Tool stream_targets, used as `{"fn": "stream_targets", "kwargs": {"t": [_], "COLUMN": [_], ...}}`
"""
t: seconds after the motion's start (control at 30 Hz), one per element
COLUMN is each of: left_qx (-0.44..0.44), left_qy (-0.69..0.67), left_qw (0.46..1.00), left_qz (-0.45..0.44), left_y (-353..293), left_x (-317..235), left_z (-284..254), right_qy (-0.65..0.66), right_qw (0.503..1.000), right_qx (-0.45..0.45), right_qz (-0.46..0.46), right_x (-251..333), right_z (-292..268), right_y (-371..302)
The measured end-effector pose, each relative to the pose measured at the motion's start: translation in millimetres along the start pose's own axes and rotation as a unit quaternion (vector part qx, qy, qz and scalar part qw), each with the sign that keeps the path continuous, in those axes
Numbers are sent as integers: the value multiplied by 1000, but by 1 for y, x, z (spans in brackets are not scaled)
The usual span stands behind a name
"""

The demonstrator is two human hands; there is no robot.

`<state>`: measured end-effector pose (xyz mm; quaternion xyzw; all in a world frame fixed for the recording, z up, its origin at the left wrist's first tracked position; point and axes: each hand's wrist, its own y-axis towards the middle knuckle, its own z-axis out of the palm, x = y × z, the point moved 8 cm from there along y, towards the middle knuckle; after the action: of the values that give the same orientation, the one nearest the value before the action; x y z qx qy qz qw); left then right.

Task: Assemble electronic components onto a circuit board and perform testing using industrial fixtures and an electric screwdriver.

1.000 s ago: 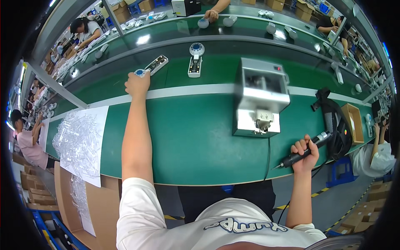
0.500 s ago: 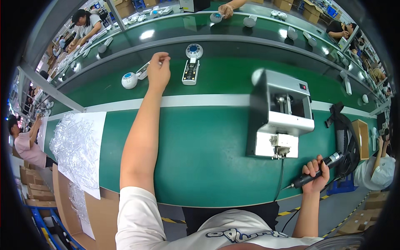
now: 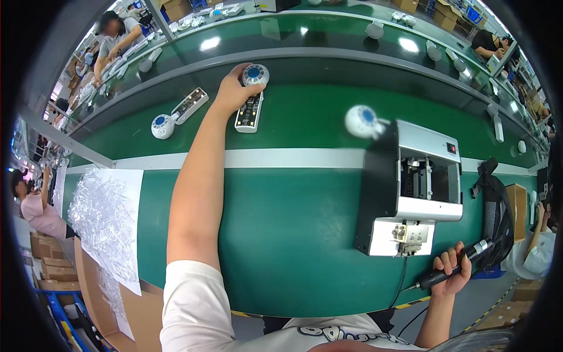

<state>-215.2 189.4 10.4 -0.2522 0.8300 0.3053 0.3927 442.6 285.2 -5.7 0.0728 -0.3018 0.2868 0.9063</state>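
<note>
My left hand is closed around the round head of a white handheld device, thumb on one side and fingers behind. The device lies on the green belt, its head ringed in dark blue and its handle showing an exposed circuit board. My right hand grips a black electric screwdriver near the table's right front edge, its thin bit pointing left. To the left of my left hand lies a second white device, likewise with its board showing. A third one sits partly behind the silver machine.
The silver and black box-shaped machine stands on the right of the green table. Clear plastic pieces are heaped on white sheeting at left. A black bag and a cardboard box lie at far right. Co-workers sit around another belt.
My left hand has moved right from beside the left device and taken hold of the middle device's head. The screwdriver stays in my right hand. The view has shifted somewhat.
</note>
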Motion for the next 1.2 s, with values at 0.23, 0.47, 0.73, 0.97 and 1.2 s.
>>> {"fn": "stream_targets", "kwargs": {"t": [0.23,0.47,0.73,0.97,1.2], "left_qx": [-207,-211,106,167,235], "left_qy": [-121,-284,44,40,-11], "left_qw": [969,935,993,983,952], "left_qz": [51,27,2,61,193], "left_y": [-45,-151,-262,-278,-290], "left_x": [-33,-97,-187,-193,-216], "left_z": [-42,-20,59,75,82], "right_qy": [-5,-20,200,-217,-334], "right_qw": [1000,998,975,924,854], "right_qx": [-14,-48,80,166,102], "right_qz": [-8,-23,58,-268,-385], "right_x": [-1,1,4,12,-17], "right_z": [-4,-1,57,217,213], "right_y": [-1,-6,-4,-16,-17]}}
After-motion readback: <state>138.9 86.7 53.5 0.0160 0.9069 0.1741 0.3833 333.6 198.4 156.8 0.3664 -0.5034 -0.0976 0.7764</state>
